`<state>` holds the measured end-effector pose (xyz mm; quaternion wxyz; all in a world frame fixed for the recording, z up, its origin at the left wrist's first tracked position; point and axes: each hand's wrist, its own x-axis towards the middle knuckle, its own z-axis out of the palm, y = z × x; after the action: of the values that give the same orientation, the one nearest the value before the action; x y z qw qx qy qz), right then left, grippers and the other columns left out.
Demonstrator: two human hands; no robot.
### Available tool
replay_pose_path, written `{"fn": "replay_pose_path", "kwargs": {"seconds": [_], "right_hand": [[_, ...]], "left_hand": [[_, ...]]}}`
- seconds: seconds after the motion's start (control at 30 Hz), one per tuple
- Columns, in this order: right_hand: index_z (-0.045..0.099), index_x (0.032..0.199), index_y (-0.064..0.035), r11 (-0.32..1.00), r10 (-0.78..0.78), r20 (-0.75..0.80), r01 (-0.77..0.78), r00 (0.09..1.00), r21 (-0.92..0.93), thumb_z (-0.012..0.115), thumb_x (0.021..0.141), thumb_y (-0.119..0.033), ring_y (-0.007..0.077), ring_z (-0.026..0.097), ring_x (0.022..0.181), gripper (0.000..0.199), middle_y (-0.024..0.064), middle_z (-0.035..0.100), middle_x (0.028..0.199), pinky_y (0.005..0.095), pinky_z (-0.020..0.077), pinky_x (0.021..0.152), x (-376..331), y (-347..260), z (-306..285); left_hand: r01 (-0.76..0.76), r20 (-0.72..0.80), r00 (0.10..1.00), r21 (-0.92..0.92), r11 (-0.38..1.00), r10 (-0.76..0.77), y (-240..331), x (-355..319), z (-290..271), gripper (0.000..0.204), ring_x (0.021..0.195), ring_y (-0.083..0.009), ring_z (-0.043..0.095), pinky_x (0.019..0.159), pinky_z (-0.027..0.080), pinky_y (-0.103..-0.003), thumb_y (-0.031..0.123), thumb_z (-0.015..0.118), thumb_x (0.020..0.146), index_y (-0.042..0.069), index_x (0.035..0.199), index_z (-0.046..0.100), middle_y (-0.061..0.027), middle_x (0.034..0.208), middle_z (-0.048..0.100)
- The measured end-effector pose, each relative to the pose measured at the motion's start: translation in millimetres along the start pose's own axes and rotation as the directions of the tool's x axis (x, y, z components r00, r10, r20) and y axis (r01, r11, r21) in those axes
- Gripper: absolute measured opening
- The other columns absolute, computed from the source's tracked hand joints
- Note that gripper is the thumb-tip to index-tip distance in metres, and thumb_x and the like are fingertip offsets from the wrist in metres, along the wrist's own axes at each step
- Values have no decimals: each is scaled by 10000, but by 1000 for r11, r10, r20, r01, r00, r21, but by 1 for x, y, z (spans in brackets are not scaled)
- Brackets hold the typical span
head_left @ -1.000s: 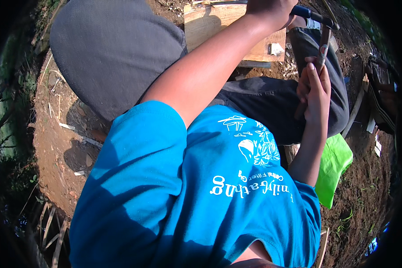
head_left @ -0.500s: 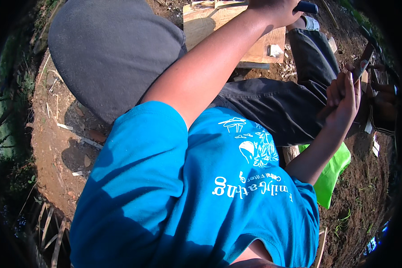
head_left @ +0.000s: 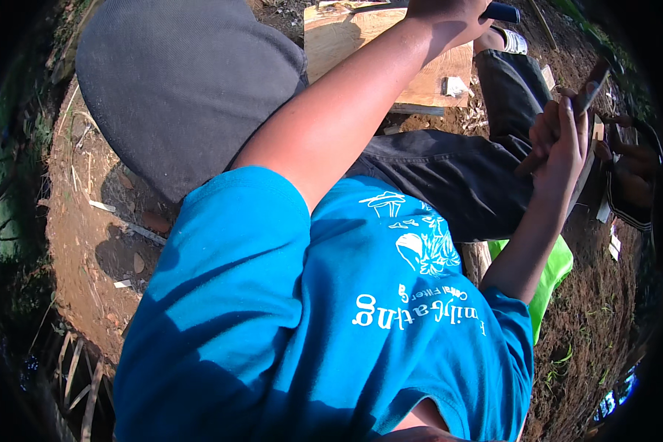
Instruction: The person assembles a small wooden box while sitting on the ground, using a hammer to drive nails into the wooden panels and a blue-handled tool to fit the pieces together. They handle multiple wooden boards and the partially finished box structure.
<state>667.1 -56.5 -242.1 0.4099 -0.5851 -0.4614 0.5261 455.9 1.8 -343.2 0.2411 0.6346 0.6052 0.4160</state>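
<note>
The left hand (head_left: 449,11) is closed around a dark tool handle (head_left: 502,12), just above the wooden block (head_left: 361,44). The right hand (head_left: 560,140) grips a thin dark stick (head_left: 593,85), to the right of the block and well apart from it. A small pale chip (head_left: 455,86) lies on the block's right part. Brown soil (head_left: 81,221) is at the block's lower left.

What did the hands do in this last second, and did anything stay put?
The right hand, gripping a thin dark stick-like piece, swung out to the person's right, away from the dark-handled tool, then stayed there. The left hand kept its grip on that tool's handle above the wooden board throughout. The board, the bent knees and the dirt ground look unchanged.
</note>
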Motion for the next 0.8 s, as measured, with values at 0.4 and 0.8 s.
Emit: {"fn": "replay_pose_path", "kwargs": {"seconds": [0.4,0.8], "right_hand": [[575,1238,17,989,35,115,-51,993,137,513,1074,-217,29,314,470,292,-57,353,660,202,283,400,9,-15,-43],[581,1197,-11,978,170,197,-141,966,-156,493,1081,-242,27,284,479,274,-56,343,671,211,259,406,-1,1,11]], "left_hand": [[18,-27,999,-30,999,-19,12,5,-1,184,828,-402,716,716,580,-500,218,721,843,73,933,653,-203,855,716],[-8,-73,997,-113,994,0,5,9,-8,140,798,-416,707,706,572,-505,182,691,851,57,905,657,-225,820,705]]}}
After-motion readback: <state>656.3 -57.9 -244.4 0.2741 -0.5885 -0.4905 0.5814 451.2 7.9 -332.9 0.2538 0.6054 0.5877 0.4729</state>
